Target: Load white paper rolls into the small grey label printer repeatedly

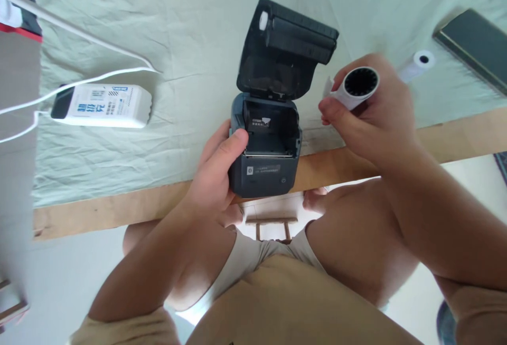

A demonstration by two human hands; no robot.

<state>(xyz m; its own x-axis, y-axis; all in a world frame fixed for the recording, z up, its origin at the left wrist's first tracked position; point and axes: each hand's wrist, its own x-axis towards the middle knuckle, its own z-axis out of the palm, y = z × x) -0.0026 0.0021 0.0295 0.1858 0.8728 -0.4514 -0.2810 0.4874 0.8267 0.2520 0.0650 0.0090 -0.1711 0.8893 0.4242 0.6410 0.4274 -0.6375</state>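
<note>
My left hand point(216, 168) grips a small dark portable label printer point(263, 176) by its left side, thumb on the rim. The printer's lid point(277, 67) stands swung up, with a black roller along its far edge. A white scrap shows inside the bare paper bay point(273, 136). To the right of the printer, apart from it, my right hand point(380, 107) is closed around a white paper roll point(350, 99) with a dark hollow core. A loose end of its paper sticks out by the thumb and fingertips.
A second white paper roll point(422, 59) lies beyond my right hand, near a dark flat case point(475, 49). On the left are a white power strip point(106, 104) and white cables point(99, 44). The table's wooden edge point(111, 213) runs below the green cloth point(190, 28).
</note>
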